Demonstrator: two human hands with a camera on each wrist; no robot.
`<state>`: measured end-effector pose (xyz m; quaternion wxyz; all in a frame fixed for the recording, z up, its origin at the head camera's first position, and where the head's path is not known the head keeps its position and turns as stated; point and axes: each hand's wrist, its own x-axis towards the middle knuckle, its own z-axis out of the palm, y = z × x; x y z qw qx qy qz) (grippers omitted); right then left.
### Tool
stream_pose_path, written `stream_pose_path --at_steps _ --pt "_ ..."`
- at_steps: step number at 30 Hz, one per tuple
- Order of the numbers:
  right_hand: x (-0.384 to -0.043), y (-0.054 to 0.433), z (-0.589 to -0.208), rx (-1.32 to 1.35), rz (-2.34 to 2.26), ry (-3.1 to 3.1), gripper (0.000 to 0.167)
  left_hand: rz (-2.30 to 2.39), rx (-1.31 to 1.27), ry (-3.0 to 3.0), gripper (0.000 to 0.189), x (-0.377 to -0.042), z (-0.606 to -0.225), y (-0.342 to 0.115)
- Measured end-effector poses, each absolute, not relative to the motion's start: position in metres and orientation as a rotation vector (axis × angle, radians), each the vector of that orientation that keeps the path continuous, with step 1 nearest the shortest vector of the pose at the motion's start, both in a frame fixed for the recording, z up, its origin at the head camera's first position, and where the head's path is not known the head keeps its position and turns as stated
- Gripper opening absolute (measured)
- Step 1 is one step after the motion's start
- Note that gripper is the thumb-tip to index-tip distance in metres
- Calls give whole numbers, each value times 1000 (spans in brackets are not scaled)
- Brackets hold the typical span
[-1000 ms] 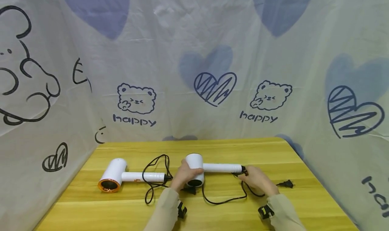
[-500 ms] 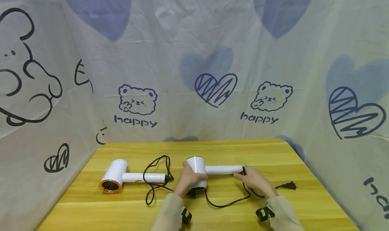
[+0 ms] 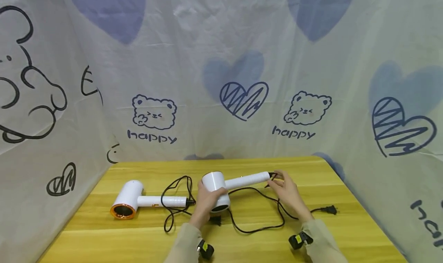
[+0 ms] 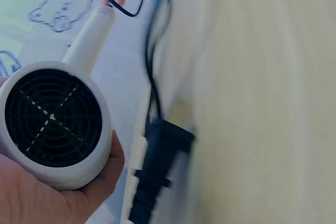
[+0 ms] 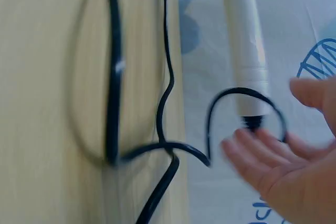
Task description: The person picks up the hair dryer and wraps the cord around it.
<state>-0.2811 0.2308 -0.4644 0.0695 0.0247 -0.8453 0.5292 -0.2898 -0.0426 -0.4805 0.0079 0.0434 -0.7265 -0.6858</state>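
Head view: the white fabric curtain printed with blue hearts (image 3: 194, 132) bears the rounded, lowercase, dark-blue word "happy" (image 3: 152, 136) left of centre, directly beneath a line-drawn bear head (image 3: 154, 114). A second dark-blue "happy" (image 3: 293, 132) stands right of centre, beneath a matching bear head (image 3: 307, 108). On the right-hand stretch of curtain, a slanting dark-blue fragment (image 3: 426, 223) reads "ha", its remainder cut by the frame edge. Right wrist view: cropped dark-blue letters (image 5: 261, 211) on the curtain are not legible.
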Motion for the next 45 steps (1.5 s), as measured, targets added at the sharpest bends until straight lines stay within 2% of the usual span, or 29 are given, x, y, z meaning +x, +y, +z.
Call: stream_pose_path --at_steps 8,16,20,25,32,35,37,41,45 --pt "-290 218 -451 -32 2096 -2060 53 -2389 127 -2094 94 -291 -474 -54" --pt "-291 209 -450 86 2080 -1936 42 -2419 131 -2091 90 -290 -481 -69" --pt "-291 205 -447 111 2072 -1866 45 -2418 81 -2101 84 -293 -477 -70" --pt "-295 211 -440 214 1987 -1969 45 -2411 -12 -2131 79 -298 -468 -72" --pt "-294 226 -439 515 1878 -2252 59 -2472 -10 -2189 74 -303 -466 -80" --pt "-295 227 -439 553 1921 -2296 62 -2504 -3 -2204 72 -304 -466 -79" --pt "-298 228 -439 511 1957 -2304 59 -2516 -8 -2198 73 -305 -465 -77" --pt "-305 235 -438 452 1985 -2407 43 -2539 -28 -2194 72 -308 -462 -76" --pt "-311 250 -429 599 2046 -2627 41 -2604 -51 -2211 69 -313 -461 -81"
